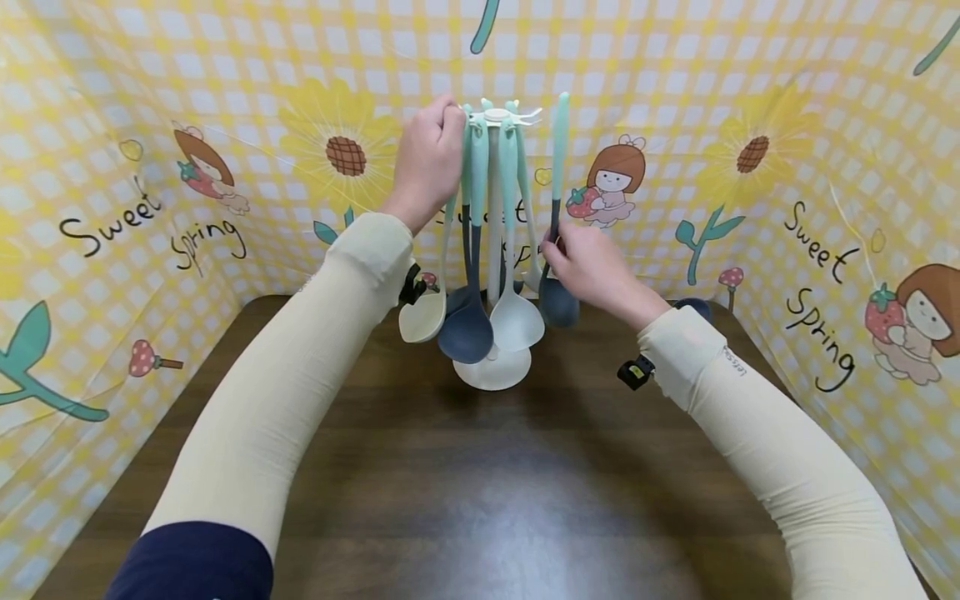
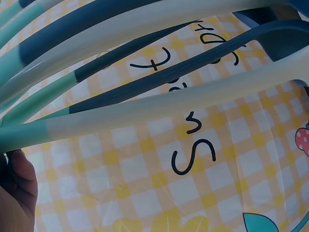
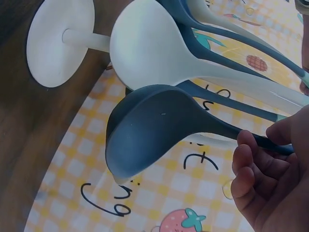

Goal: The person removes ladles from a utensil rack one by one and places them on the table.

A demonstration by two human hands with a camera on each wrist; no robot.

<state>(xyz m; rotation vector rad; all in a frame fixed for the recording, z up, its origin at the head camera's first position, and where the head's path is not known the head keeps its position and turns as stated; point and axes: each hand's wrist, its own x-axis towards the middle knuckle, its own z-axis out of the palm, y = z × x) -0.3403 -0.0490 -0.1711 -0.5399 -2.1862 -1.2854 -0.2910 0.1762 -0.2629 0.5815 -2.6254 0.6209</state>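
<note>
In the head view a white utensil stand (image 1: 494,208) holds several ladles with mint handles. My left hand (image 1: 431,158) is at the top left of the stand, its fingers curled at the mint handle of a cream ladle (image 1: 423,318); the handle's top end is hidden by the hand. A thumb shows right beneath that handle in the left wrist view. On the right side, my right hand (image 1: 592,262) pinches the dark neck of a dark blue ladle (image 3: 149,130), mint handle up and bowl down, beside the stand. Its bowl overlaps a white ladle (image 3: 145,41) in the right wrist view.
Another dark blue ladle (image 1: 467,333) hangs at the stand's front, above its round white base (image 1: 491,373). A dark rounded thing (image 1: 693,308) lies behind my right wrist. Yellow checked cloth (image 1: 255,50) surrounds the brown table (image 1: 487,475) at the back and sides.
</note>
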